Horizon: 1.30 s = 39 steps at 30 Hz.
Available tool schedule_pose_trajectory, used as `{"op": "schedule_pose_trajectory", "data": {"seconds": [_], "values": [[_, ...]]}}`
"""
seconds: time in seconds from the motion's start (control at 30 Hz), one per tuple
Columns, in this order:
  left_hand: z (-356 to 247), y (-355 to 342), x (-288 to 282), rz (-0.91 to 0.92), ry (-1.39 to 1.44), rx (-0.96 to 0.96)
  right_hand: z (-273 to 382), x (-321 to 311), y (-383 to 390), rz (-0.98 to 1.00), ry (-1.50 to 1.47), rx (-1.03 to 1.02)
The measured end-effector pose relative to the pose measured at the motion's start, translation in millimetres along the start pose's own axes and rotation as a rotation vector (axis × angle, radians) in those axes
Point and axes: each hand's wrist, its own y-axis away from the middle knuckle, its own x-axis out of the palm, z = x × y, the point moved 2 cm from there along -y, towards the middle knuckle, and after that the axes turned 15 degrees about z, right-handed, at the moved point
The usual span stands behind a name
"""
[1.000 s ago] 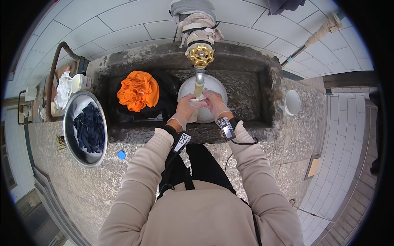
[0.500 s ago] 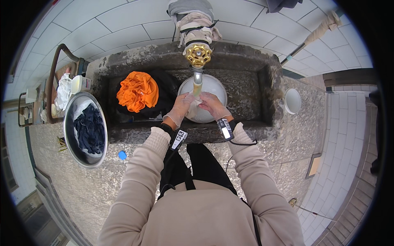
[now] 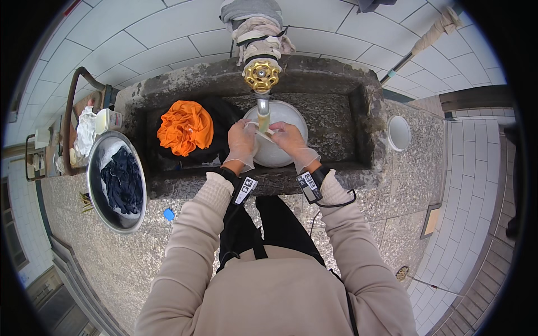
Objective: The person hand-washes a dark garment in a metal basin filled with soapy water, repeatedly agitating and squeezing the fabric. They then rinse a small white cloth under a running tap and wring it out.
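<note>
Both hands wear clear, thin plastic gloves and are over a round white basin (image 3: 280, 158) in the stone sink. Between them stretches a small, pale strip of what looks like cloth (image 3: 263, 136), just below the tap's spout (image 3: 263, 117). My left hand (image 3: 241, 141) is closed on its left end; my right hand (image 3: 288, 141) pinches the other end. Partly hidden by my fingers, its exact kind does not show. Left of my hands, a bunched orange cloth (image 3: 186, 127) lies on dark fabric (image 3: 223, 115) in the sink.
A metal bowl (image 3: 91, 185) with wet dark-blue clothing stands left of the sink, near a white tub (image 3: 108, 120). The brass tap wheel (image 3: 261, 77) rises at the back under a cloth-wrapped pipe. A white bucket (image 3: 399, 133) is at the right; a blue object (image 3: 168, 214) lies below.
My hands have moved slightly apart, and the pale piece has gone from bunched between the fingers to a narrow strip stretched between them. The view has shifted a little.
</note>
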Motion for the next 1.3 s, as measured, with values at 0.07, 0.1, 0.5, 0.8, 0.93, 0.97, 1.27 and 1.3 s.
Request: {"op": "schedule_pose_trajectory", "data": {"seconds": [0.07, 0.1, 0.5, 0.8, 0.93, 0.97, 1.27, 1.3], "values": [[-6, 1, 1, -0.011, 0.005, -0.02, -1, -2, -1, 0.093, -0.01, 0.019], [-6, 1, 2, 0.003, 0.036, -0.038, -1, -4, -3, 0.122, 0.0, 0.029], [-5, -9, 0, 0.222, 0.005, -0.027, 11, -3, -13, -0.017, 0.139, -0.226], [3, -10, -7, 0.254, -0.247, -0.192, 9, 0, -17, -0.024, -0.263, -0.121], [18, -21, -3, 0.202, 0.186, -0.201, 7, -3, -6, 0.081, 0.244, -0.139], [20, -22, -1, 0.205, 0.256, -0.192, 7, -4, -5, 0.089, 0.295, -0.189], [24, -20, 10, 0.323, 0.725, -0.248, 0, 7, -4, 0.12, 0.202, -0.381], [24, -19, 10, 0.349, 0.741, -0.265, -2, 7, -4, 0.136, 0.224, -0.354]]}}
